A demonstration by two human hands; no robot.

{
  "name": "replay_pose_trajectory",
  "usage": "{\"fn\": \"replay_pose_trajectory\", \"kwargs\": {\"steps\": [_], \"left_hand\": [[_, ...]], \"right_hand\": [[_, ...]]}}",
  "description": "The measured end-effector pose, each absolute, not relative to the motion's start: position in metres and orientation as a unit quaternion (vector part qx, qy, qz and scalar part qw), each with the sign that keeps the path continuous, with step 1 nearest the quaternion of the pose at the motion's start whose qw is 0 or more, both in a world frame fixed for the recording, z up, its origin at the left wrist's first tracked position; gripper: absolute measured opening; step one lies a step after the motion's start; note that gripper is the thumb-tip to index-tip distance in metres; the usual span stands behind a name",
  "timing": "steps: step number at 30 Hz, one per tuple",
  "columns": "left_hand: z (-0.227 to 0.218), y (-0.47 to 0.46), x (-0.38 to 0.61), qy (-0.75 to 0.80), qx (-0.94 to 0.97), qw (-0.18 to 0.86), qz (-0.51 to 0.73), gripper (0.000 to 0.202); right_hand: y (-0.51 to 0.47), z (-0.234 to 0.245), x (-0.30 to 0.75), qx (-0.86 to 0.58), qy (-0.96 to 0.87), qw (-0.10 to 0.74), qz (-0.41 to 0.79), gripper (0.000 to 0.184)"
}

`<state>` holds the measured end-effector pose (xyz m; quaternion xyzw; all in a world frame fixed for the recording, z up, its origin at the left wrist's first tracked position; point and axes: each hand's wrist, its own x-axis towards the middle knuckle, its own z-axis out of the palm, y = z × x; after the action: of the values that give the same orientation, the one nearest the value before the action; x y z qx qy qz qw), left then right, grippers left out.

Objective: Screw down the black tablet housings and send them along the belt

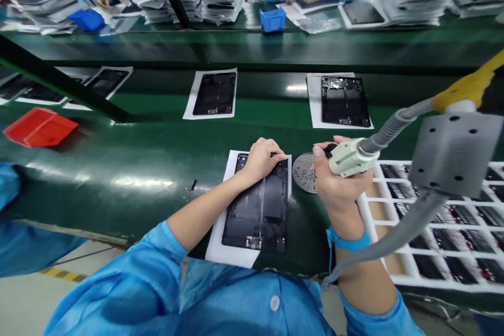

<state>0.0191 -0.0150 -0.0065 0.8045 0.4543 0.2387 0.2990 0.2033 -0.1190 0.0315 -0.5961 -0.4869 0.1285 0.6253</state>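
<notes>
An opened black tablet (255, 210) lies in front of me on a white sheet (230, 257), its inside facing up. My left hand (263, 160) rests across its far end, fingers bent together at the top edge; the fingertips are partly hidden. My right hand (342, 184) is closed around the cream-coloured body of an electric screwdriver (352, 158) with a grey ribbed sleeve. Its tip is hidden by my fingers. Just left of this hand sits a round perforated metal plate (304, 172), partly covered by it. A blue band (350, 241) circles my right wrist.
A white compartment tray (409, 273) with dark parts stands at right, under a grey metal bracket (454, 155). More tablets (214, 94) on sheets lie beyond. A small black piece (191, 185) and a red bin (39, 127) are left. Co-workers sit opposite, near a blue bin (272, 21).
</notes>
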Motion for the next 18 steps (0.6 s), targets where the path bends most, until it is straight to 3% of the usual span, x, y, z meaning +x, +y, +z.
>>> {"fn": "replay_pose_trajectory", "kwargs": {"steps": [4, 7, 18], "left_hand": [[-0.01, -0.02, 0.016, 0.442, 0.831, 0.25, 0.226, 0.006], [-0.012, -0.017, 0.016, 0.44, 0.847, 0.218, 0.204, 0.012], [-0.014, -0.014, 0.018, 0.401, 0.853, 0.237, 0.235, 0.021]], "right_hand": [[-0.122, 0.034, 0.202, -0.589, -0.49, 0.632, 0.12, 0.041], [-0.122, 0.039, 0.199, -0.593, -0.482, 0.635, 0.115, 0.04], [-0.109, 0.044, 0.183, -0.576, -0.424, 0.684, 0.146, 0.04]]}}
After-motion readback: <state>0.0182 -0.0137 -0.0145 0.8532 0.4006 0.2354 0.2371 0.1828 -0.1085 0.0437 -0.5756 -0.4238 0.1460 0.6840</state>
